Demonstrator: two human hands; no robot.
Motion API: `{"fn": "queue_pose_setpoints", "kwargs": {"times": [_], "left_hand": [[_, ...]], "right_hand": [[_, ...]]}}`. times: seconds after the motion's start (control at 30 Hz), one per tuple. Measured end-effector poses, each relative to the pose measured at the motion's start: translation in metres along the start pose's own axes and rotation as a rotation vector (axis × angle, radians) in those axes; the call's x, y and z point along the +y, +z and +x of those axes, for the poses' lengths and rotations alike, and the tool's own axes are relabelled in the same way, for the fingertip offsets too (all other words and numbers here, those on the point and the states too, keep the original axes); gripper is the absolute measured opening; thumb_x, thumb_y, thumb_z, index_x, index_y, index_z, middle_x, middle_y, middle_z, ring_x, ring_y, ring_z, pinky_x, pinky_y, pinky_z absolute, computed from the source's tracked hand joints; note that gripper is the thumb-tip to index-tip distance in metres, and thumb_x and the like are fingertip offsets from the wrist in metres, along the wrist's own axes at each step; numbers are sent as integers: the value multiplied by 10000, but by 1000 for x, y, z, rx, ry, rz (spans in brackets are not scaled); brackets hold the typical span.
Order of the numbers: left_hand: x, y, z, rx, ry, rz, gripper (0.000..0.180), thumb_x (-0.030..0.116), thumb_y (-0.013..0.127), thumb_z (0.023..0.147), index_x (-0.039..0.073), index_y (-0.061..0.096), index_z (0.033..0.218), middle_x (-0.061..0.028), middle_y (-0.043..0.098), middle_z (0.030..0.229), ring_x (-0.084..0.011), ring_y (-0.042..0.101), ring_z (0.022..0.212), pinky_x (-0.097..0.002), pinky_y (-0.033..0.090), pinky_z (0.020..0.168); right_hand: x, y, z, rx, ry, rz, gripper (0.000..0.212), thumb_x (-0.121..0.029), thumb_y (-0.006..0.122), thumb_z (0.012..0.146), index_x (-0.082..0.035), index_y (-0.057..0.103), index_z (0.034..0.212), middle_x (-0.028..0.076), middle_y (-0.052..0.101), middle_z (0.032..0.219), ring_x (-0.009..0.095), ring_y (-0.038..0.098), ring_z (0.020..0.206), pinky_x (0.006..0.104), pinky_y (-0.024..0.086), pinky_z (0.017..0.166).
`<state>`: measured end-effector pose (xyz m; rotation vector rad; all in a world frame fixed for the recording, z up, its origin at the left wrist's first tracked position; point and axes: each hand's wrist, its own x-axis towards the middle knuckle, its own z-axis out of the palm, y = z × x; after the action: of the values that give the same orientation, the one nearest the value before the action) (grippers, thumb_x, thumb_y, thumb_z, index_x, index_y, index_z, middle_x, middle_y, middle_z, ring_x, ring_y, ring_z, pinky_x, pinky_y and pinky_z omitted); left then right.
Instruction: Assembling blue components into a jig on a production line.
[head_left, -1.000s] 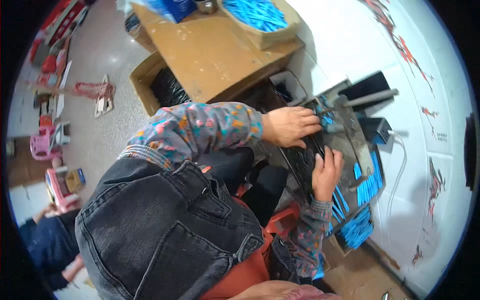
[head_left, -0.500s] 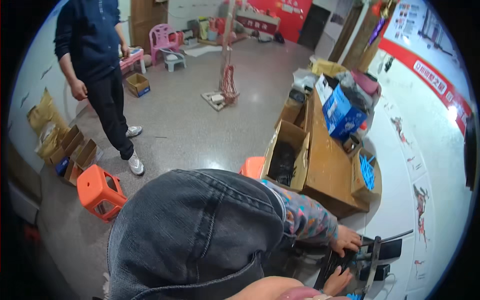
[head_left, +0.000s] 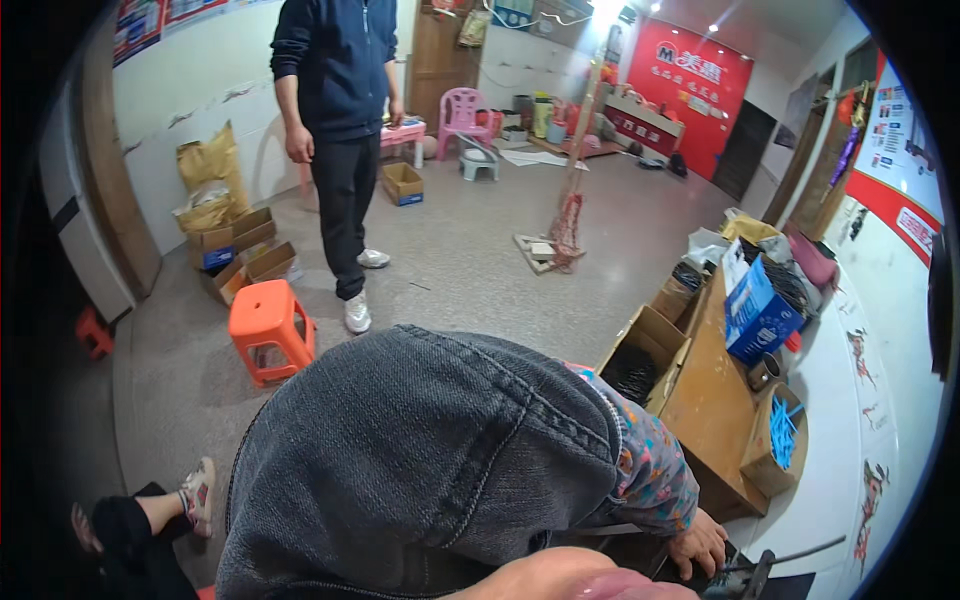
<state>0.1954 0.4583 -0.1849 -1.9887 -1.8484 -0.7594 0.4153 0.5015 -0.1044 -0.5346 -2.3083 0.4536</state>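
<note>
My left hand (head_left: pixel 698 546), coming out of a flowered sleeve (head_left: pixel 650 460), is at the lower right. Its fingers are spread and rest on a dark surface or dark material that I cannot make out. Beside the fingertips stands a dark metal fixture (head_left: pixel 762 572) with a thin rod reaching out to the right. My right hand is out of the picture. Dark grey denim (head_left: pixel 400 450) on my shoulder covers the middle of the lower view and hides much of the work spot.
A wooden table (head_left: pixel 715 400) carries a blue box (head_left: pixel 765 310), a metal cup (head_left: pixel 765 371) and a carton of blue sticks (head_left: pixel 782 430). Next to it, a carton (head_left: pixel 645 355) holds black material. An orange stool (head_left: pixel 270 330) and a standing person (head_left: pixel 340 150) are to the left.
The view has swung, so the room sits farther right and lower. My right hand, near the left one on black material before, has left the picture. A seated person's foot now shows lower left.
</note>
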Motion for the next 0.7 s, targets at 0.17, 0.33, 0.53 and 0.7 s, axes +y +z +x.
{"fn": "queue_pose_setpoints", "kwargs": {"times": [0.17, 0.33, 0.53, 0.7], "left_hand": [[7, -5, 2, -14, -3, 94, 491, 501, 483, 857, 127, 545, 1171, -93, 510, 1229, -276, 461, 1146, -462, 310, 978], [9, -15, 3, -98, -40, 133, 497, 476, 446, 897, 109, 510, 1226, -113, 475, 1286, -289, 429, 1191, -459, 302, 995], [0, -5, -2, 66, 44, 78, 503, 536, 512, 816, 126, 582, 1100, -89, 562, 1080, -282, 515, 1046, -477, 314, 956], [2, -4, -2, 57, 12, 110, 504, 551, 500, 819, 142, 587, 1099, -78, 570, 1085, -276, 522, 1039, -470, 320, 958]], "right_hand": [[-9, 9, 6, 99, -65, -59, 624, -508, 469, 858, 62, 534, 1106, 233, 499, 1089, 396, 467, 1031, 489, 357, 906], [-6, 17, 5, 73, -72, 10, 623, -508, 462, 864, 60, 535, 1110, 242, 487, 1135, 405, 461, 1061, 495, 362, 905], [-3, 22, 3, 69, -39, 7, 582, -467, 496, 863, 57, 537, 1113, 250, 477, 1165, 411, 459, 1076, 493, 369, 904], [-5, 19, 3, 65, -30, -36, 564, -443, 515, 860, 59, 537, 1115, 256, 471, 1179, 415, 453, 1090, 502, 353, 922]]}}
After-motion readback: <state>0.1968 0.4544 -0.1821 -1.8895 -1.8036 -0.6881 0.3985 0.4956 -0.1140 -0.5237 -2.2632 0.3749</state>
